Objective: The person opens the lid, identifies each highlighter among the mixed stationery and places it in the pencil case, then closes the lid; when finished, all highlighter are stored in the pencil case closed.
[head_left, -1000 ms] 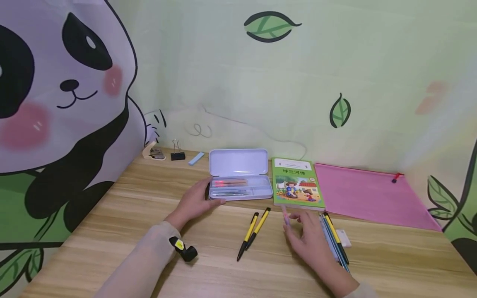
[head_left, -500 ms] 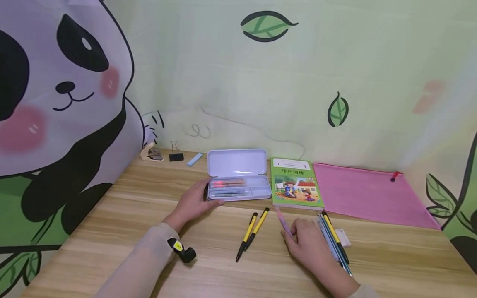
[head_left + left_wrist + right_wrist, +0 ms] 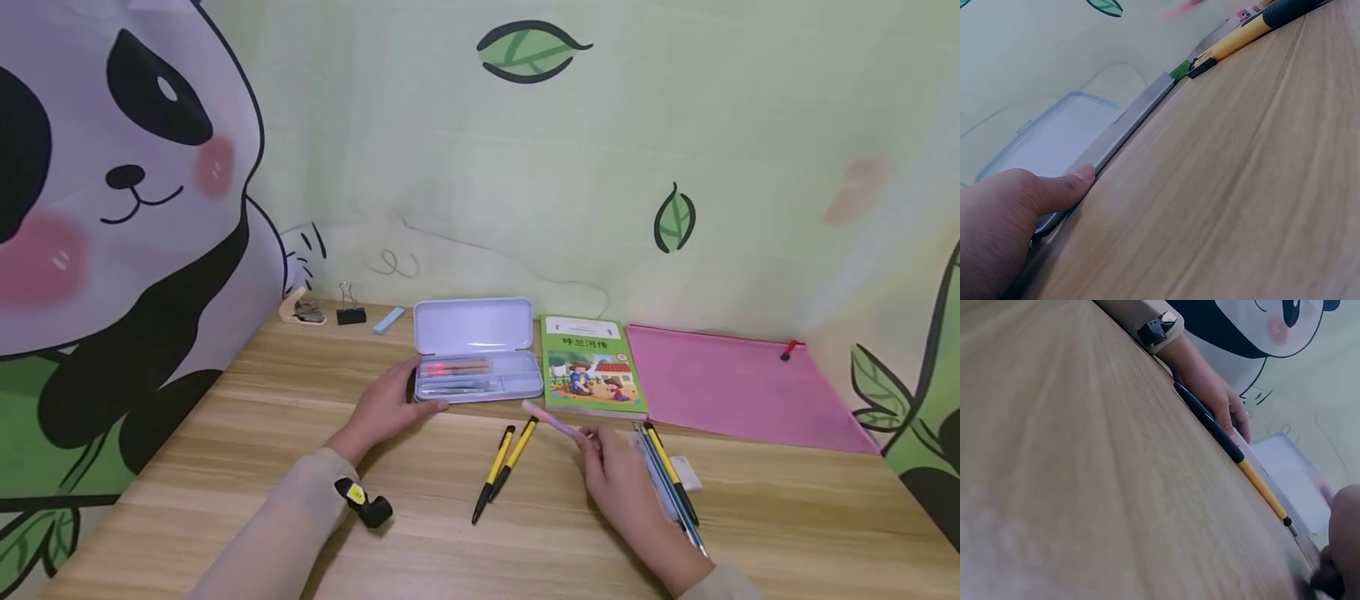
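Toward the back edge of the desk we steady the open pencil case with our left hand, thumb curled along its front wall and fingers round its left end. Our right hand pinches a pink pen near its back end, the tip raised and pointing at the case from just in front of the green book. We judge the pen light, stiff and smooth, likely to roll or slip, so a grip nearer mid-barrel would suit. Only the head view shows the pen held; the left wrist view shows the thumb against the case wall; the right wrist view catches a yellow-and-black pen lying flat.
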